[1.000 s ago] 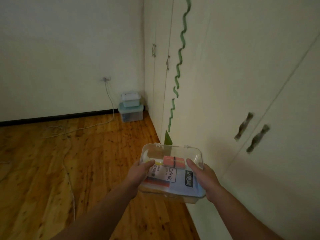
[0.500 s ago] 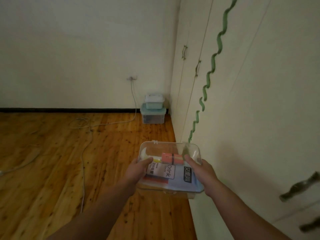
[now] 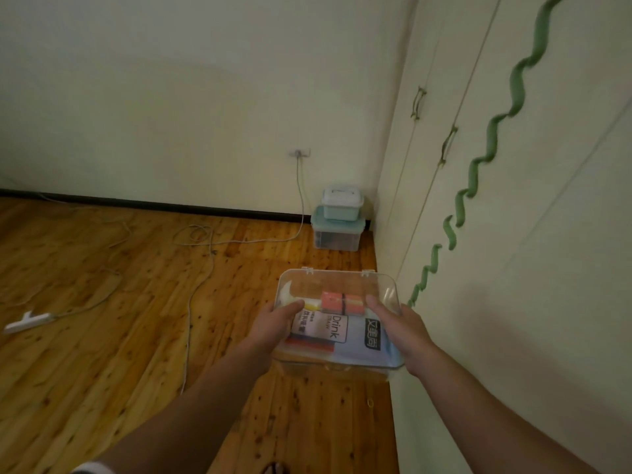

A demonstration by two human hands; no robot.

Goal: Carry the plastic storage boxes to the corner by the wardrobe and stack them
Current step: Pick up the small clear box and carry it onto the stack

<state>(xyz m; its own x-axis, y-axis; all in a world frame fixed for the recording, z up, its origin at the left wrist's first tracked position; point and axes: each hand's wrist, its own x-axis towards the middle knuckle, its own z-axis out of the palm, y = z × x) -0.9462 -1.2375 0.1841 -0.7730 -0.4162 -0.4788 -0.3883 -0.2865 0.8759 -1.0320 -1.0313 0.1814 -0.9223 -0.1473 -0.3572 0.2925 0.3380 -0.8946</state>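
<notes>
I carry a clear plastic storage box [image 3: 337,289] in front of me at waist height; packets and an orange item show through its lid. My left hand [image 3: 273,325] grips its left side with the thumb on the lid. My right hand [image 3: 400,328] grips its right side the same way. In the far corner beside the wardrobe [image 3: 513,234] stand two stacked boxes: a larger clear box with a teal lid [image 3: 337,234] on the floor and a small white-lidded box [image 3: 342,203] on top of it.
White cables [image 3: 201,268] trail across the wooden floor [image 3: 102,336] from a wall socket [image 3: 299,152], and a white power strip [image 3: 27,321] lies at the left. A green wavy strip [image 3: 478,172] runs down the wardrobe doors on my right.
The corner stack has grown larger and shifted rightward in view as I walked toward it along the wardrobe. Both hands keep the same hold on the clear box.
</notes>
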